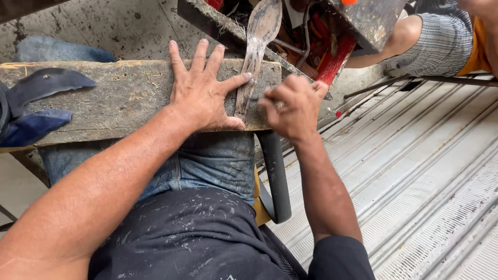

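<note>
Looking down, head view: two bare hands work at one wooden spoon (257, 49) lying on one rough plank (119, 96) across the person's lap.
Left hand (203, 91): spread flat with fingers apart, palm pressed on the plank, thumb against the spoon's handle.
Right hand (293, 103): fingers curled together beside the spoon's handle end; whether it grips anything, I cannot tell.
Spoon: one, grey and worn, bowl pointing away past the plank's far edge, handle lying on the wood between the two hands.
Blade: one dark curved piece (44, 83) lying on the plank's left end.
Around: one cluttered box of red tools (332, 31) beyond the spoon; ribbed metal shutter (430, 171) at right; another person's arm in a checked sleeve (441, 41) top right.
</note>
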